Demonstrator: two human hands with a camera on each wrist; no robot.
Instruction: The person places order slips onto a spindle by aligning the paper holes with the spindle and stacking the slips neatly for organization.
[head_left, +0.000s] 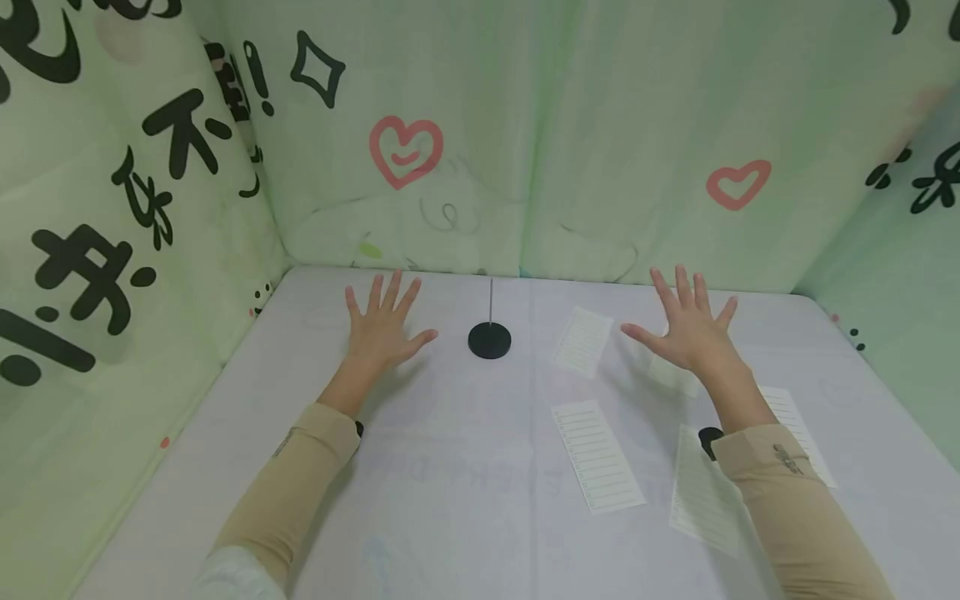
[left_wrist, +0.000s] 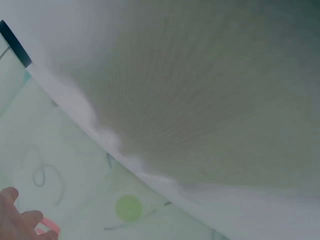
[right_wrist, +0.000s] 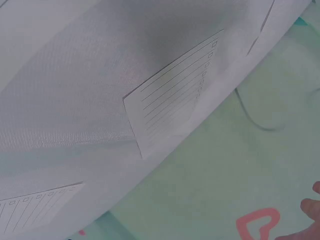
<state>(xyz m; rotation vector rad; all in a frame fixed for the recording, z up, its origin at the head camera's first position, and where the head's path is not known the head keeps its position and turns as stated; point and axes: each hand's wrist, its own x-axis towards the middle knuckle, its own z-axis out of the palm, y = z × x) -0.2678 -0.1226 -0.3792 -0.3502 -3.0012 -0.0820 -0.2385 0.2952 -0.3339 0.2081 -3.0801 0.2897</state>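
Observation:
My left hand (head_left: pixel 377 335) is spread wide over the left part of the table, fingers straight, holding nothing. To its right stands a round black base (head_left: pixel 490 341) with a thin upright metal rod. My right hand (head_left: pixel 692 332) is likewise spread, palm down, over a lined paper slip (head_left: pixel 673 375) that it partly covers in the head view. A second lined slip (head_left: pixel 583 342) lies between the black base and the right hand. In the left wrist view only some fingertips (left_wrist: pixel 33 218) show at the lower left corner; the right wrist view catches fingers (right_wrist: pixel 312 209) at its lower right.
Nearer the front lies another checklist slip (head_left: pixel 598 457). Two more, one slip (head_left: pixel 701 492) and another (head_left: pixel 797 429), are partly hidden by the right forearm. Pale green curtains (head_left: pixel 622 125) with printed hearts and characters enclose the white table (head_left: pixel 450 517) at the back and sides.

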